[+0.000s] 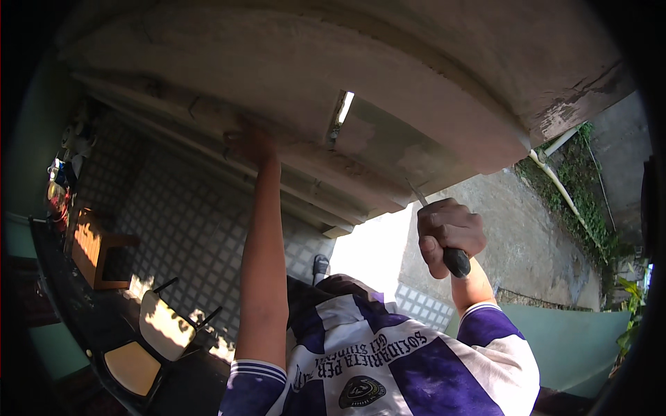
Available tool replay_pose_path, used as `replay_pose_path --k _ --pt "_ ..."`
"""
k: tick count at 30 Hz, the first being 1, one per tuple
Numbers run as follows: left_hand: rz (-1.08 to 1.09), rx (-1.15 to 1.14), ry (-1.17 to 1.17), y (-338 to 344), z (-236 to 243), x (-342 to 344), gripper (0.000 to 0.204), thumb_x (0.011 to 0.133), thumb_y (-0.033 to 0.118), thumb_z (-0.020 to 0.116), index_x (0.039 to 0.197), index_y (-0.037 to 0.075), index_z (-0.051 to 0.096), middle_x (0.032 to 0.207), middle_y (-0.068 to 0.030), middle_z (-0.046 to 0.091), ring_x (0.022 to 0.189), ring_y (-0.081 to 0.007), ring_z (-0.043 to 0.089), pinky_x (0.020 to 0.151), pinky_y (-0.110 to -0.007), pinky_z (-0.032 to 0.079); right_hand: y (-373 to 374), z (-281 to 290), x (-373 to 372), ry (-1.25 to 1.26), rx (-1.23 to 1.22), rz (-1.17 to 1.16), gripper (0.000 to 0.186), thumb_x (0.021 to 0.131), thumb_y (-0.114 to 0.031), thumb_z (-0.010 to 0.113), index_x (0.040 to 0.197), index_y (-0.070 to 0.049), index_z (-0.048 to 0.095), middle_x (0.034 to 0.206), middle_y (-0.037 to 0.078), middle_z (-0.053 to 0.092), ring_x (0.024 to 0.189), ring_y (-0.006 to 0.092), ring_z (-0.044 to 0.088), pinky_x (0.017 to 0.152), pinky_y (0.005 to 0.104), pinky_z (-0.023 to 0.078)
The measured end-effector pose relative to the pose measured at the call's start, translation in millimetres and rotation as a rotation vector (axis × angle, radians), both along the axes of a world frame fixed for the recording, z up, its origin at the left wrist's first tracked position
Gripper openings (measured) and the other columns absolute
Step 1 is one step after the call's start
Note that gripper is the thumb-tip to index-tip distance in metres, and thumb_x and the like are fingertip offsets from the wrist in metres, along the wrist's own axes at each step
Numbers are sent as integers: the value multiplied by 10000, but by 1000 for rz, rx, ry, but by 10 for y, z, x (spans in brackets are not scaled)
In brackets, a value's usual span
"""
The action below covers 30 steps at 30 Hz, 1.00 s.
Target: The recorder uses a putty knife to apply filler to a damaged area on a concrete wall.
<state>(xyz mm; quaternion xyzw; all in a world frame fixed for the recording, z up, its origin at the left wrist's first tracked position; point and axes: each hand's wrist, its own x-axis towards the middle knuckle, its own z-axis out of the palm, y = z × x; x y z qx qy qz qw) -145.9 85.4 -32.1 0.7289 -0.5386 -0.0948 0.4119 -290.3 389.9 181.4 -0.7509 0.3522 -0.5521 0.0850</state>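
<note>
My right hand (449, 232) is closed in a fist around a hand tool with a rounded black handle (456, 262) and a thin, pointed metal blade (417, 193). Whether the tool is a knife or a screwdriver does not show clearly. Its tip points up and left, near the lower edge of a worn, plastered wall (430, 118). Further left, my raised left hand (253, 143) rests against a shaded ledge (298, 163) of that wall. The left fingers look spread along the surface, partly lost in shadow, and I see nothing held in them.
A narrow slot (341, 114) pierces the wall. Below at left stand an orange-brown stool (100, 249) and a chair (166, 326) on a tiled floor (187, 208). On the right lie concrete paving (513, 229), a pale pipe (555, 182), greenery and a low green wall (576, 340).
</note>
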Motion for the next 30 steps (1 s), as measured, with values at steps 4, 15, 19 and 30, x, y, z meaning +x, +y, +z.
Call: replay_pose_path --k 4,15,19,30 --pt "-34 95 284 -4 82 120 575 996 441 409 1458 119 291 1345 -378 338 1147 -549 468 894 -562 450 -127 42 -6 207 9 -84 340 768 79 599 531 -60 399 465 43 391 357 185 417 378 291 315" --pt "89 65 764 123 365 -39 836 900 581 542 1399 -47 306 1267 -363 465 1105 -508 537 900 -567 479 -128 38 -107 77 -6 -78 325 778 71 602 541 -54 418 475 58 403 373 212 426 385 317 320" --pt "60 -65 287 -262 -273 417 838 899 561 556 1390 -68 302 1248 -375 467 1109 -499 534 910 -563 468 -286 -48 12 105 11 -134 332 788 45 616 537 -52 422 474 59 402 374 215 429 392 325 323" --pt "93 -13 581 -38 83 124 790 920 510 547 1413 -46 282 1278 -376 431 1130 -502 500 932 -540 447 -168 54 -13 172 33 -2 356 786 69 601 527 -68 398 478 47 407 372 196 433 387 299 337"
